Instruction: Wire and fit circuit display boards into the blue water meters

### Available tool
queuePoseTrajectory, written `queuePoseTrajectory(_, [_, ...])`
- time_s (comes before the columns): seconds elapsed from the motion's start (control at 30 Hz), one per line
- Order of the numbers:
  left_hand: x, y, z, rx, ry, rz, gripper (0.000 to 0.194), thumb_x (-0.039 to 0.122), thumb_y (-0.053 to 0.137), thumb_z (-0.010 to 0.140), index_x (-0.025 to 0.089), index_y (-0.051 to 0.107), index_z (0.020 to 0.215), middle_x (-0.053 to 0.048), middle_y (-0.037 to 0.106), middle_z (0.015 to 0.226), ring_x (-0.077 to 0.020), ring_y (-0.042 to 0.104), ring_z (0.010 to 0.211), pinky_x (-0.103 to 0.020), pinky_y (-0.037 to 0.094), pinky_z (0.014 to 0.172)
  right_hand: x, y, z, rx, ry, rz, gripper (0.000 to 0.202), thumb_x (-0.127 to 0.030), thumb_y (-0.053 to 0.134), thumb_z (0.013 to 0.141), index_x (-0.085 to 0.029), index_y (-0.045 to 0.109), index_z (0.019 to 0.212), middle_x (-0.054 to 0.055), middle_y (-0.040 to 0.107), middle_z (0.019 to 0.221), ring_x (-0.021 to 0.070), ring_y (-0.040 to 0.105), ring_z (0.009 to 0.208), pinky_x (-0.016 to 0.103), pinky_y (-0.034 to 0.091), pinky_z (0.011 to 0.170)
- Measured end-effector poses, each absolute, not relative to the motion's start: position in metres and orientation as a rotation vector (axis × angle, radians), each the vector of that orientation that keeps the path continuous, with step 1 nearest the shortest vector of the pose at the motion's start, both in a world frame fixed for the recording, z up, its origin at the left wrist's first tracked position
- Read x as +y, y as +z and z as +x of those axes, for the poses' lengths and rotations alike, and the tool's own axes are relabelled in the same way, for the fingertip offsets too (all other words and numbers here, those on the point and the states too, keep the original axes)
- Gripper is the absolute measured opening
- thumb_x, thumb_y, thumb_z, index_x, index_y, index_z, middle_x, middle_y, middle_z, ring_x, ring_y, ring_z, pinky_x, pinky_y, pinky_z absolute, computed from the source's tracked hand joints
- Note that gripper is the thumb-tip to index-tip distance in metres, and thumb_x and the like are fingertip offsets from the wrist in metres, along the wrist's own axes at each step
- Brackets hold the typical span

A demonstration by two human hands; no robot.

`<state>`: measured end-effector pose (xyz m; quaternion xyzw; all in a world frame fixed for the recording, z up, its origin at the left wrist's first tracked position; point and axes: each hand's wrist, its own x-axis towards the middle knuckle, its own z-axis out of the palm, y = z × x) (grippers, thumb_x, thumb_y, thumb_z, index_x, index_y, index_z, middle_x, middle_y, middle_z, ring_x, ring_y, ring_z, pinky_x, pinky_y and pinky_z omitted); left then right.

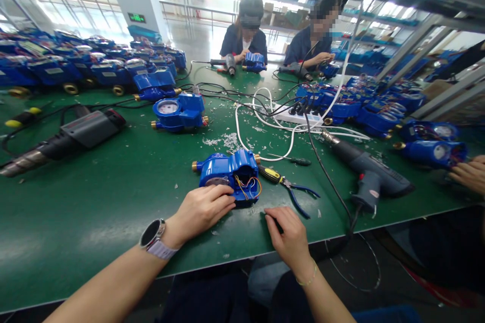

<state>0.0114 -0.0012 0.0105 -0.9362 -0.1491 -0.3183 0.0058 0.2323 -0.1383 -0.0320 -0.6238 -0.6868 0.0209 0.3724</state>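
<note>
A blue water meter with brass threaded ends lies on the green table in front of me. Its compartment on the right is uncovered, and thin coloured wires loop out of it. My left hand, with a watch on its wrist, grips the near left side of this meter, fingers over its dark round part. Close to the table's front edge, my right hand is apart from the meter, fingers curled and thumb near the index fingertip. Whatever may be between them is too small to tell. Pliers and a yellow-black screwdriver lie just beyond.
Heat guns lie left and right. Another meter stands behind mine. A power strip, cables and clear scraps spread mid-table. Many meters are massed at both sides. Two people work opposite; a co-worker's hand is at right.
</note>
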Motion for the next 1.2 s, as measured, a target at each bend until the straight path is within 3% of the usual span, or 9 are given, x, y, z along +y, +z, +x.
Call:
queuePoseTrajectory(0.13, [-0.003,0.011,0.013,-0.466,-1.11,-3.02,0.015,0.024,0.054,0.095,0.016,0.065,0.089,-0.006,0.075,0.093,-0.0152,0.072,0.077,-0.026,0.058,0.068,-0.138,-0.031,0.232,-1.702,0.089,-1.608,0.013,-0.017,0.053,0.094,-0.02,0.062,0.102,0.005,0.067,0.086,0.0214,0.061,0.08,0.037,0.049,0.073])
queuePoseTrajectory(0.23, [-0.004,0.01,0.015,-0.553,-1.235,-3.156,0.013,0.023,0.057,0.094,0.015,0.066,0.089,-0.006,0.076,0.091,-0.0151,0.073,0.079,-0.026,0.059,0.072,-0.138,-0.029,0.228,-1.644,0.148,-1.618,0.02,-0.024,0.054,0.094,-0.02,0.058,0.114,0.006,0.067,0.091,0.0203,0.063,0.081,0.036,0.052,0.074])
queuePoseTrajectory(0.33, [-0.007,0.008,0.017,-0.779,-1.363,-3.31,0.012,0.024,0.061,0.091,0.016,0.067,0.084,-0.004,0.076,0.085,-0.0147,0.072,0.077,-0.025,0.058,0.071,-0.137,-0.028,0.22,-1.636,0.223,-1.603,0.055,-0.037,0.064,0.088,-0.019,0.044,0.136,0.012,0.064,0.115,0.0207,0.065,0.088,0.036,0.056,0.078])
queuePoseTrajectory(0.43, [-0.009,0.006,0.02,-1.051,-1.392,-3.422,0.014,0.024,0.063,0.089,0.016,0.067,0.077,-0.002,0.075,0.076,-0.0137,0.07,0.066,-0.023,0.056,0.063,-0.134,-0.029,0.212,-1.686,0.272,-1.57,0.083,-0.04,0.074,0.081,-0.021,0.029,0.148,0.016,0.053,0.137,0.0279,0.059,0.115,0.043,0.052,0.094])
queuePoseTrajectory(0.53, [-0.011,0.004,0.022,-1.168,-1.397,-3.487,0.015,0.023,0.063,0.087,0.016,0.068,0.075,-0.001,0.074,0.072,-0.0132,0.068,0.063,-0.023,0.054,0.061,-0.132,-0.03,0.209,-1.698,0.295,-1.548,0.076,-0.035,0.071,0.084,-0.025,0.031,0.148,0.014,0.054,0.137,0.0285,0.053,0.126,0.046,0.048,0.102])
queuePoseTrajectory(1.07, [-0.004,0.003,0.016,-0.793,-1.066,-3.407,0.019,0.029,0.053,0.095,0.017,0.067,0.098,-0.005,0.076,0.087,-0.0159,0.072,0.073,-0.025,0.055,0.066,-0.134,-0.03,0.21,-1.653,0.255,-1.554,0.068,-0.034,0.067,0.087,-0.022,0.035,0.147,0.014,0.062,0.124,0.0272,0.062,0.111,0.042,0.053,0.093])
queuePoseTrajectory(1.2, [-0.004,0.007,0.014,-0.757,-0.806,-3.448,0.038,0.043,0.061,0.088,0.016,0.061,0.114,-0.008,0.076,0.093,-0.019,0.072,0.071,-0.029,0.056,0.064,-0.134,-0.03,0.211,-1.672,0.228,-1.546,0.067,-0.034,0.066,0.088,-0.023,0.035,0.147,0.014,0.062,0.124,0.0272,0.062,0.11,0.042,0.054,0.092])
